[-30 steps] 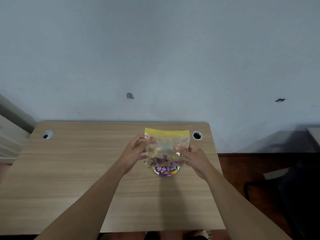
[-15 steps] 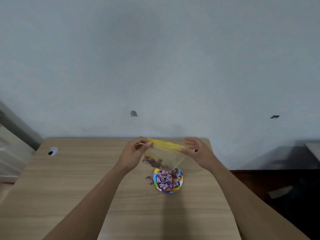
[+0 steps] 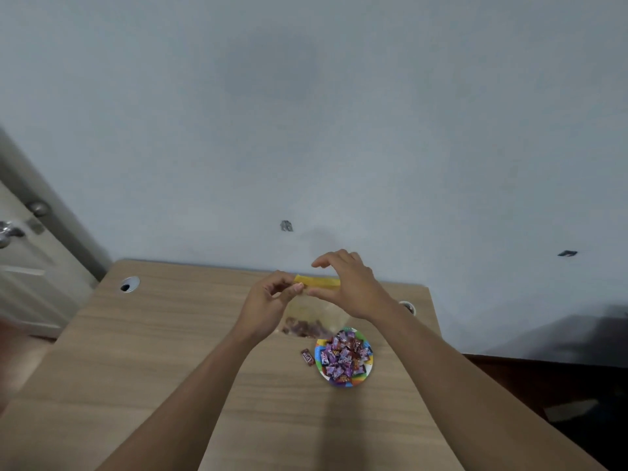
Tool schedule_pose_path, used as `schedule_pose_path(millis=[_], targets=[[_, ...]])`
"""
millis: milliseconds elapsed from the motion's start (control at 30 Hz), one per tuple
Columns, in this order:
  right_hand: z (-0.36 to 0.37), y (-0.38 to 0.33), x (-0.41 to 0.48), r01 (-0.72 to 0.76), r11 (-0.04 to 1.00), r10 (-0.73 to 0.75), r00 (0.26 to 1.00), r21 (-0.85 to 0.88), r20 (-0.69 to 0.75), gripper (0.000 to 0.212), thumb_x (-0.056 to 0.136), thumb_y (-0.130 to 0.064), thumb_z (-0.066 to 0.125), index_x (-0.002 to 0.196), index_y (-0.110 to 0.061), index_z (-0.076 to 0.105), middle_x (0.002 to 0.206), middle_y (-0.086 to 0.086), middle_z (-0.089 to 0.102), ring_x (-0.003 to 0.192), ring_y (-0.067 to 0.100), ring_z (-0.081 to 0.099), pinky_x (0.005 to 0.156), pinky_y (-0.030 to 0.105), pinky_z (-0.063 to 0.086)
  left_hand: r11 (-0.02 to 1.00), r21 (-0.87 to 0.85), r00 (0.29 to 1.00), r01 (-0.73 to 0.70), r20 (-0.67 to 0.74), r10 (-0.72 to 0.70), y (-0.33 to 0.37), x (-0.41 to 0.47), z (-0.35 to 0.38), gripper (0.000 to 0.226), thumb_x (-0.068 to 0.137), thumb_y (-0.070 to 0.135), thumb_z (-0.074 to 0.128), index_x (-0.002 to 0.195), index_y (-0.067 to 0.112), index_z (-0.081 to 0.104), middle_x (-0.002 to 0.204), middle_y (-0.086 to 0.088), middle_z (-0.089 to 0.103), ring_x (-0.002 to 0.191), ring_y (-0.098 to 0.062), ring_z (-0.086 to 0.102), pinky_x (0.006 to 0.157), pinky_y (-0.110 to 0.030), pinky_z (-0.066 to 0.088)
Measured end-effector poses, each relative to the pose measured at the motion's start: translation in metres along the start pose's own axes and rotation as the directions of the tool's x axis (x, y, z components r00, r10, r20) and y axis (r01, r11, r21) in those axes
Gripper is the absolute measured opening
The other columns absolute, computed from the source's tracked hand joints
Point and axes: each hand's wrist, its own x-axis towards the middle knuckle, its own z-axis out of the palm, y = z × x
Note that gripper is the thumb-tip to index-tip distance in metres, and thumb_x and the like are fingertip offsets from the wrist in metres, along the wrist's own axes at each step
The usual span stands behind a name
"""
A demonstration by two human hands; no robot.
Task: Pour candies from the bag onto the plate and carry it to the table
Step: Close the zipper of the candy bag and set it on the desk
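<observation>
A clear zip bag (image 3: 307, 312) with a yellow top strip hangs upright above the desk, a few brown and purple candies left in its bottom. My left hand (image 3: 268, 302) pinches the strip's left end, and my right hand (image 3: 350, 288) pinches it near the middle with the other fingers spread. Below and to the right sits a small rainbow-rimmed plate (image 3: 344, 383) heaped with purple wrapped candies (image 3: 344, 356). One loose candy (image 3: 307, 357) lies on the desk just left of the plate.
The wooden desk (image 3: 170, 368) stands against a pale wall, with round cable holes at back left (image 3: 129, 284) and back right (image 3: 407, 306). A door with a knob (image 3: 10, 229) is at the far left. Dark floor lies to the right.
The bag was lifted off the plate and turned upright, uncovering the heaped candies. My hands have come together along the yellow strip. The view tilted up and shifted left.
</observation>
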Motion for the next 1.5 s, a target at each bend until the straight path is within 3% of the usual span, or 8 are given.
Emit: schedule_pose_path(millis=[100, 200, 333, 500, 600, 733, 933, 1500], targets=[[0.004, -0.009, 0.005, 0.014, 0.999, -0.016, 0.998, 0.041, 0.066, 0.037, 0.09, -0.065, 0.074, 0.117, -0.038, 0.071, 0.12, -0.017, 0.067, 0.119, 0.013, 0.058, 0.102, 0.043, 0.049, 1.0, -0.025, 1.0, 0.009, -0.019, -0.009, -0.001, -0.005, -0.008, 0.01, 0.096, 0.002, 0.076, 0.104, -0.003, 0.08, 0.09, -0.002, 0.079, 0.084, -0.005, 0.07, 0.084, -0.015, 0.055], [0.011, -0.015, 0.008, -0.028, 0.982, 0.006, 0.993, 0.186, 0.116, 0.02, 0.092, -0.049, 0.079, 0.102, -0.032, 0.076, 0.095, -0.017, 0.074, 0.096, 0.011, 0.068, 0.091, 0.047, 0.059, 0.997, -0.077, 0.998, 0.01, -0.056, -0.014, -0.002, -0.01, -0.014, 0.023, 0.092, -0.001, 0.079, 0.114, -0.005, 0.075, 0.091, -0.013, 0.073, 0.087, -0.011, 0.067, 0.086, -0.02, 0.059], [0.02, -0.023, 0.012, -0.037, 0.976, 0.009, 0.991, 0.215, 0.13, 0.019, 0.09, -0.053, 0.078, 0.092, -0.035, 0.076, 0.085, -0.017, 0.072, 0.079, 0.004, 0.061, 0.082, 0.045, 0.057, 0.998, -0.068, 0.998, 0.001, -0.065, -0.006, -0.007, -0.016, -0.02, 0.014, 0.094, 0.009, 0.08, 0.105, 0.0, 0.079, 0.104, -0.02, 0.079, 0.092, -0.012, 0.071, 0.087, -0.021, 0.057], [0.025, -0.034, 0.011, 0.023, 0.994, -0.035, 0.993, 0.103, 0.114, 0.03, 0.092, -0.059, 0.073, 0.102, -0.031, 0.078, 0.089, -0.016, 0.07, 0.085, 0.007, 0.061, 0.089, 0.047, 0.055, 0.991, -0.121, 0.994, 0.052, -0.092, -0.063, -0.01, -0.023, -0.025, 0.003, 0.096, 0.011, 0.079, 0.097, 0.008, 0.08, 0.104, -0.022, 0.08, 0.094, -0.018, 0.072, 0.09, -0.033, 0.056], [0.026, -0.042, 0.008, 0.101, 0.995, -0.099, 0.99, -0.013, 0.099, 0.024, 0.097, -0.055, 0.067, 0.104, -0.034, 0.074, 0.099, -0.013, 0.071, 0.098, 0.014, 0.062, 0.096, 0.049, 0.049, 0.986, -0.145, 0.986, 0.083, -0.132, -0.102, -0.013, -0.026, -0.024, 0.007, 0.095, 0.014, 0.081, 0.089, 0.018, 0.082, 0.102, -0.02, 0.081, 0.092, -0.015, 0.072, 0.086, -0.029, 0.056], [0.025, -0.043, 0.004, 0.138, 0.989, -0.135, 0.989, -0.056, 0.063, 0.019, 0.099, -0.051, 0.066, 0.104, -0.034, 0.071, 0.099, -0.014, 0.069, 0.099, 0.015, 0.06, 0.1, 0.051, 0.046, 0.98, -0.162, 0.974, 0.113, -0.175, -0.141, -0.016, -0.025, -0.021, 0.006, 0.095, 0.014, 0.081, 0.091, 0.009, 0.08, 0.096, -0.014, 0.083, 0.089, -0.01, 0.072, 0.083, -0.024, 0.056], [0.02, -0.04, 0.003, 0.143, 0.99, -0.143, 0.989, -0.002, 0.023, 0.025, 0.099, -0.058, 0.065, 0.103, -0.035, 0.072, 0.099, -0.016, 0.074, 0.096, 0.013, 0.061, 0.095, 0.048, 0.05, 0.971, -0.226, 0.975, 0.076, -0.188, -0.12, -0.006, -0.024, -0.023, 0.011, 0.093, 0.017, 0.08, 0.085, 0.024, 0.082, 0.09, 0.0, 0.084, 0.09, -0.008, 0.076, 0.082, -0.017, 0.059], [0.016, -0.006, -0.014, 0.119, 0.993, -0.119, 0.992, 0.004, 0.029, 0.018, 0.097, -0.053, 0.069, 0.102, -0.037, 0.074, 0.096, -0.022, 0.069, 0.098, 0.01, 0.062, 0.088, 0.041, 0.054, 0.944, -0.326, 0.926, 0.053, -0.338, -0.168, 0.008, -0.027, -0.026, 0.015, 0.099, 0.0, 0.071, 0.091, 0.012, 0.076, 0.076, 0.006, 0.077, 0.073, -0.003, 0.071, 0.074, -0.012, 0.057]])
